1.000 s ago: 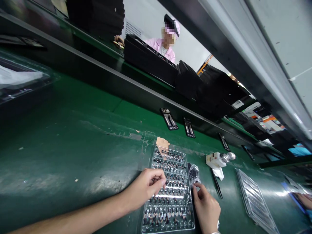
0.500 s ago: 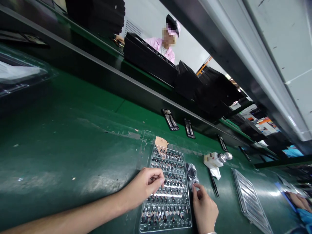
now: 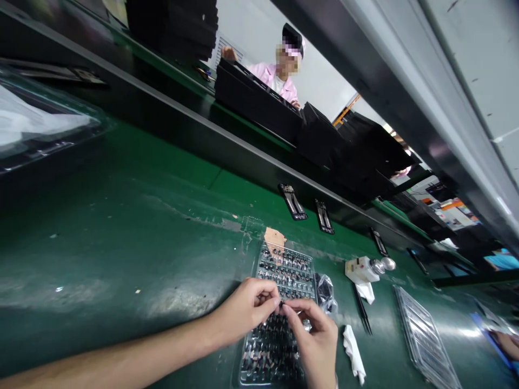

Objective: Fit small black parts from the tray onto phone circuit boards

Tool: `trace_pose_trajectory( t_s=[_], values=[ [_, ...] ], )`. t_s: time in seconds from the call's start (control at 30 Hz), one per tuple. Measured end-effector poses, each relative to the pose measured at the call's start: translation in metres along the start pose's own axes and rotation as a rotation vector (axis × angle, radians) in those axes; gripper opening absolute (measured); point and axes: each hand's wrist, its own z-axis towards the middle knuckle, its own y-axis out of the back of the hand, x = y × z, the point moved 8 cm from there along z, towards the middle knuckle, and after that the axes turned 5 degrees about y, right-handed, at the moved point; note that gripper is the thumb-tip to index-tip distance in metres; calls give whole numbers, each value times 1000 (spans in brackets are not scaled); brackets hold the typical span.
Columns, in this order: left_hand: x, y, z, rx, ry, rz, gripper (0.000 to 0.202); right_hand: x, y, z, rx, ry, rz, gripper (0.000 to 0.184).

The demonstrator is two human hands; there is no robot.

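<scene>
A clear plastic tray with rows of small dark and copper-coloured parts lies in front of me. Above its middle, my left hand is closed in a pinch, thumb against forefinger. My right hand pinches from the other side, its fingertips almost meeting the left ones. Between them shows a tiny dark part, too small to identify further; both hands seem to hold it. A crumpled clear plastic bag with something dark inside lies against the tray's right side.
Right of the tray are a white dispenser bottle, black tweezers, a white crumpled wipe and stacked clear trays. Phone frames lie beyond, below black bins. A co-worker in pink sits behind.
My right hand has moved left from beside the plastic bag to meet my left hand over the tray. The white wipe now shows. The co-worker's hand has risen above the bin.
</scene>
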Motion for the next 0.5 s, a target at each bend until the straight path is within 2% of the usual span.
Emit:
trace_pose_trajectory(
  t_s=[0.17, 0.37, 0.43, 0.5],
  values=[
    [0, 1, -2, -4, 2, -19, 19, 6, 0, -4, -5, 124, 12, 7],
    [1, 4, 1, -6, 15, -51, 21, 25, -4, -7, -1, 330, 3, 26],
    [1, 4, 1, -4, 18, -75, 21, 26, -2, -7, 25, 325, -5, 27],
    [1, 4, 2, -8, 11, -81, 21, 23, 2, -3, 59, 246, -8, 24]
  ],
)
